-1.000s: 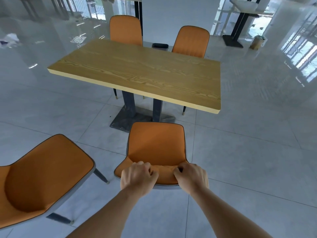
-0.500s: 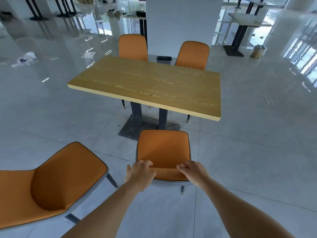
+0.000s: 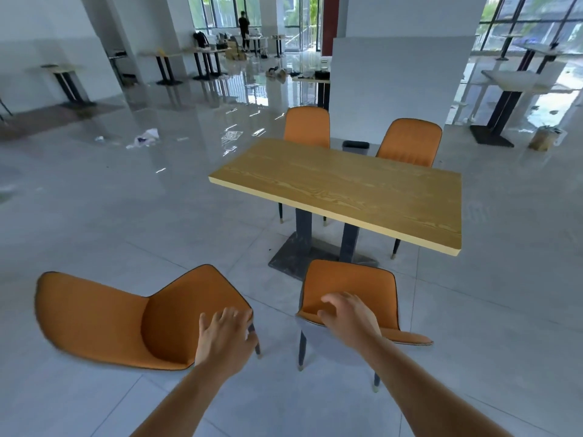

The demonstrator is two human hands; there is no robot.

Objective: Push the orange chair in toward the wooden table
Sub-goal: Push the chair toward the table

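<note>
Left: a second orange chair (image 3: 126,320), turned away from the table, with the left hand (image 3: 225,334) at its seat's right corner, fingers straight and spread wide, holding nothing; whether it touches cannot be told. Centre: the orange chair (image 3: 350,279), facing the wooden table (image 3: 347,187), its seat front near the dark pedestal base (image 3: 296,260) and just short of the tabletop's near edge; the right hand (image 3: 348,316) lies over its backrest top, fingers loosely bent, gripping nothing. Beyond the table: two more orange chairs (image 3: 307,127), a dark bin (image 3: 355,146) between them.
</note>
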